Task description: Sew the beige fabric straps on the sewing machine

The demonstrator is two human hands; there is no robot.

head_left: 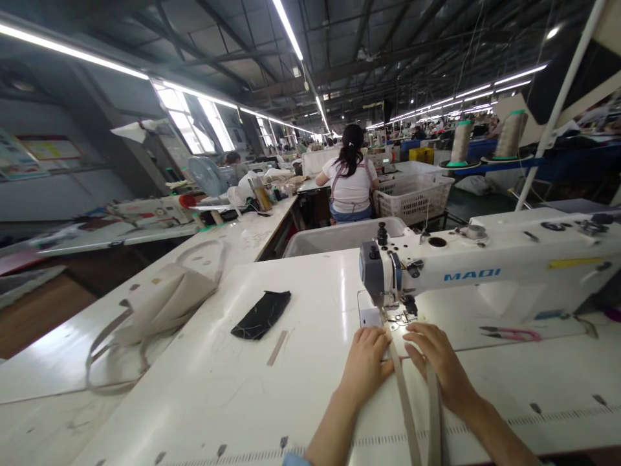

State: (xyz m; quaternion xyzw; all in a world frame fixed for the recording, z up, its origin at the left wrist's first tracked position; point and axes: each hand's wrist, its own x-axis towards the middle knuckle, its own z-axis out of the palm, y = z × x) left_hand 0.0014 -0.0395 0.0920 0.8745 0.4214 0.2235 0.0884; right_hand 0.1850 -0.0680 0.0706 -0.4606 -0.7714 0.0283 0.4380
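My left hand [369, 361] lies by the needle area of a white sewing machine [466, 265], its fingers closed over a narrow beige fabric strap [405, 404]. This length runs from below the presser foot [388, 310] toward me. Just right of the foot, my right hand [439, 362] has its fingers curled, with a second length of strap [433, 421] passing up into its grasp. Its palm hides where that length ends. Whether both lengths are one piece I cannot tell.
Pink-handled thread snips [514, 333] lie right of my right hand. Left on the table are a black fabric piece [262, 315], a short beige strip [277, 348] and a beige bag [165, 304]. A white bin [339, 238] stands beyond the table; a person [350, 178] sits ahead.
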